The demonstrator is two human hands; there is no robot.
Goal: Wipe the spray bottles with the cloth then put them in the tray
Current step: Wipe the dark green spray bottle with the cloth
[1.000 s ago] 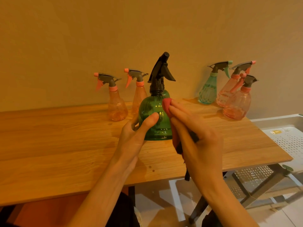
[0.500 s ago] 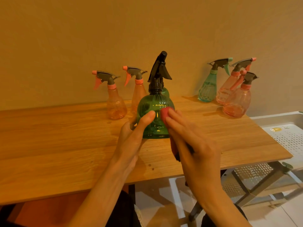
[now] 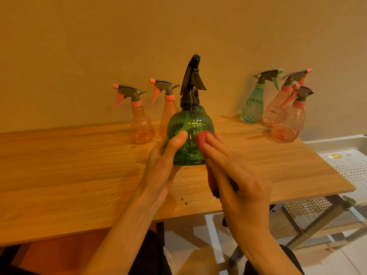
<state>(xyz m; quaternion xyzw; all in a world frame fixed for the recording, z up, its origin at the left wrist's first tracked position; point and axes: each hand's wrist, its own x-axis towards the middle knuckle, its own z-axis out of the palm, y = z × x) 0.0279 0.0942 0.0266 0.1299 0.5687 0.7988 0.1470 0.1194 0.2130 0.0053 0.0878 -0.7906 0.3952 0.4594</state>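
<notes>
The green spray bottle [image 3: 190, 139] stands upright near the middle of the wooden surface [image 3: 69, 175], its black trigger head [image 3: 192, 76] pointing up. The left hand [image 3: 160, 167] holds the bottle from its left side, thumb laid across the front of the body and the remaining fingers wrapped behind it, out of view. The right hand [image 3: 236, 187] presses a red cloth [image 3: 202, 141] against the lower right of the bottle; its fingers are straight and together, flat over the cloth, which hangs below the palm.

Two orange spray bottles [image 3: 142, 124] stand behind the green one to the left, by the wall. A teal spray bottle [image 3: 253, 108] and two pink spray bottles [image 3: 288, 124] stand grouped at the far right corner. The white perforated tray [image 3: 349, 167] sits beyond the right edge of the surface, lower than it.
</notes>
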